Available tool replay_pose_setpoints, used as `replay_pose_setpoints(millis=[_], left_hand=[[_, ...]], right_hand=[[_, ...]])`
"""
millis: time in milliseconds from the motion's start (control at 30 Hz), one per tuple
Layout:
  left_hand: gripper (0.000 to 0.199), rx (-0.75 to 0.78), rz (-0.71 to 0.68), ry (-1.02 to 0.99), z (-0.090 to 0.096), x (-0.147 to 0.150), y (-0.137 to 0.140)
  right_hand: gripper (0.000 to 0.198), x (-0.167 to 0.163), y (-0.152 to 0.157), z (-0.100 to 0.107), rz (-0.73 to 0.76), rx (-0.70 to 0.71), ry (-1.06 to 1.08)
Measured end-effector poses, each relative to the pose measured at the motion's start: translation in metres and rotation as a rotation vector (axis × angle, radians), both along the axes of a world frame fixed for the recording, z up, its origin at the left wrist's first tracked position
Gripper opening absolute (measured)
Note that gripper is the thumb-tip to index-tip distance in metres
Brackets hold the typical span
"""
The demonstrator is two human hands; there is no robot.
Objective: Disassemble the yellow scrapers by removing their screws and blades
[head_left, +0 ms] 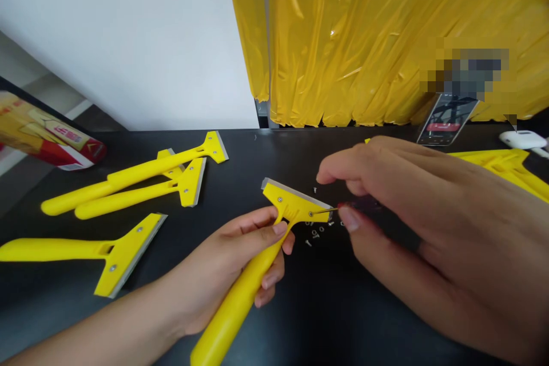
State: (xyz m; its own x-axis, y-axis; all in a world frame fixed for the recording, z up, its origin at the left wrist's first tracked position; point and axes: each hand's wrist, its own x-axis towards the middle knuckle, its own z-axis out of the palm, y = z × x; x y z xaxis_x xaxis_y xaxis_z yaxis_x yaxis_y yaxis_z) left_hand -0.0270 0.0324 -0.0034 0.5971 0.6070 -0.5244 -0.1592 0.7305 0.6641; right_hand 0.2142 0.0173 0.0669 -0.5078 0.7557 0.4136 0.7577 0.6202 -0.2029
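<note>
My left hand (240, 257) is closed round the neck of a yellow scraper (295, 203), its thumb near the head. A metal blade runs along the far edge of the head, and two screws sit in its face. My right hand (437, 229) holds a thin screwdriver (364, 203), mostly hidden by the fingers. Its tip meets the scraper's right screw (311, 214). The thumb lies by the screwdriver's handle while the index finger is raised off it. Several tiny loose screws and nuts (315, 234) lie on the black table just behind and beside the scraper head.
Several yellow scrapers with blades, such as the nearest one (124, 254), lie on the table (326, 309) at left. More yellow parts (493, 159) sit behind my right hand. A phone (448, 120) leans at the back, near a white earbud case (521, 139). A red-yellow package (47, 131) stands far left.
</note>
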Motion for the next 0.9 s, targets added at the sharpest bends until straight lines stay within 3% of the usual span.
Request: replay_pose_setpoints(millis=[300,433,567,667,800,900], left_hand=[[0.018,-0.007,-0.008,0.008,0.0011,-0.0005,0.0011],[0.018,-0.006,-0.010,0.007,0.0011,-0.0004,0.0006],[0.018,-0.011,-0.010,0.017,0.0012,-0.0007,0.0001],[0.018,-0.022,-0.017,0.012,0.0019,-0.0006,0.0004],[0.018,-0.017,-0.016,0.024,0.0028,-0.0004,0.0010],[0.020,-0.009,-0.031,0.031,0.0029,-0.0009,0.0012]], right_hand=[[0.017,0.0021,-0.0001,0.0010,-0.012,-0.009,0.005],[0.032,0.0057,-0.0009,0.0013,-0.023,-0.056,-0.025],[0.019,0.0041,0.0007,-0.0001,-0.059,-0.017,0.001],[0.027,0.0021,0.0008,-0.0003,-0.022,-0.031,0.029],[0.018,0.0020,-0.0023,0.0011,-0.071,0.000,-0.020],[0.023,0.0029,-0.0033,0.0014,-0.063,-0.034,0.012]])
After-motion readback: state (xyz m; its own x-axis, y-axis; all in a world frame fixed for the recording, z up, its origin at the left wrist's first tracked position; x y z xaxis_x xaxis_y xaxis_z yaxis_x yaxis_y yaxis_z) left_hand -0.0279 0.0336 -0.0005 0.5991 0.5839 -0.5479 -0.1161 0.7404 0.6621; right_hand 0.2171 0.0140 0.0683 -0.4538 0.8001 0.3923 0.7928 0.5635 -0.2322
